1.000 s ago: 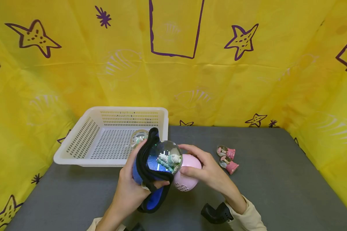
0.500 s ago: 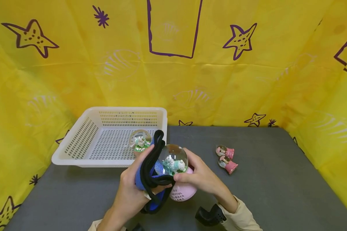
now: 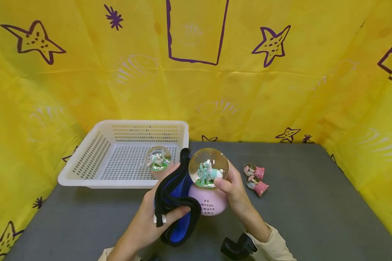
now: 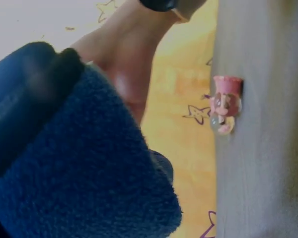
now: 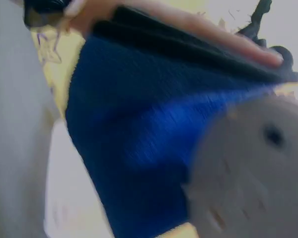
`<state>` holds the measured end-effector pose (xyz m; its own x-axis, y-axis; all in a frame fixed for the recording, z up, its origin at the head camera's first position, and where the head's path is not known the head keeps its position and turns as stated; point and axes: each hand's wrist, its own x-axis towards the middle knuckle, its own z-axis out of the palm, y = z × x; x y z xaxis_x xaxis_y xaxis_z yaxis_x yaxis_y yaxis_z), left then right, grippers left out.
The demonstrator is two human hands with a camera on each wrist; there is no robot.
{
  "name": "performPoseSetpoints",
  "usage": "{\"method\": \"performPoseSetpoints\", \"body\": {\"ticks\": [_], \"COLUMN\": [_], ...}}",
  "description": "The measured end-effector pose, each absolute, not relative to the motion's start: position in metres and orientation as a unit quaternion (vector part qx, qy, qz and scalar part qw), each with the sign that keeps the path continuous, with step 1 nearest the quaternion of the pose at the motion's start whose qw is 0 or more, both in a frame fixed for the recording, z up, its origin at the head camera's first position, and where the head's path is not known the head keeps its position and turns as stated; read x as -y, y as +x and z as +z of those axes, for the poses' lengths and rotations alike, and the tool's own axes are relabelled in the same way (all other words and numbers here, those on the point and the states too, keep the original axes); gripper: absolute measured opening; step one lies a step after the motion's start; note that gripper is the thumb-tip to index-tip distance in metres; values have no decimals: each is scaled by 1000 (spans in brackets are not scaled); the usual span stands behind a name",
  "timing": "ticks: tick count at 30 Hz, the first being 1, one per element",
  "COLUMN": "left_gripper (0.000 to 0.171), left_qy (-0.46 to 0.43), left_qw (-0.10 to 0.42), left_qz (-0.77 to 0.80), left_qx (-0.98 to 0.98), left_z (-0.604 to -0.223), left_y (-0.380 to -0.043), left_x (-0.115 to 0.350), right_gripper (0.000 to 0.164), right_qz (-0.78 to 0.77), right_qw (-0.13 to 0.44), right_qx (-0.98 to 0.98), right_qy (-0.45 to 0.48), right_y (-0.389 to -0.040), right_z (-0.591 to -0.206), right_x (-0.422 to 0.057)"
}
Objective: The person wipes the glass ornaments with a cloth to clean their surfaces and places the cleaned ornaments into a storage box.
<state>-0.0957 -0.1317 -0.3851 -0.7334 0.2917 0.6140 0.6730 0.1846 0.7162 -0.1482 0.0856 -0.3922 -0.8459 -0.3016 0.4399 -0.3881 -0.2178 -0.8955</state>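
My right hand (image 3: 233,186) grips a snow globe (image 3: 209,168) by its glass ball, thumb across the front. Inside the ball is a teal and white llama figure on green. Its pink base carries dark lettering, and the underside of the base (image 5: 253,173) faces the right wrist view. In my left hand (image 3: 150,214) is a folded blue cloth (image 3: 183,224) with black edging, held between thumb and fingers. The cloth's right edge overlaps the snow globe's base in the head view. From the left wrist, the fuzzy cloth (image 4: 84,158) hides most of the fingers.
Behind my left hand stands a white perforated basket (image 3: 81,174). A second snow globe (image 3: 159,161) with a pinkish base is at its front right corner. Two small pink-based globes (image 3: 257,185) lie on their sides on the grey table (image 3: 313,203). Yellow patterned fabric (image 3: 235,87) hangs around.
The snow globe has turned from tilted to upright and come out from behind the cloth, so its lettering faces me. My left hand with the cloth has drawn slightly away from the ball.
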Motion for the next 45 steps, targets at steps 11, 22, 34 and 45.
{"method": "performPoseSetpoints", "body": {"ticks": [11, 22, 34, 45], "left_gripper": [89, 52, 87, 53], "left_qy": [-238, -184, -277, -215], "left_qw": [120, 63, 66, 74], "left_qz": [-524, -600, -563, -590], "left_qx": [809, 776, 776, 775], "left_z": [-391, -382, -381, -380], "left_y": [-94, -92, -88, -89], "left_x": [124, 131, 124, 129], "right_gripper": [70, 55, 50, 67], "right_qz": [666, 759, 781, 764], "right_qw": [16, -42, -43, -60], "right_qx": [675, 553, 546, 510], "right_qy": [317, 342, 300, 391], "right_y": [-145, -150, -151, -152], "right_z": [-391, -389, -393, -393], "right_x": [-88, -93, -89, -93]}}
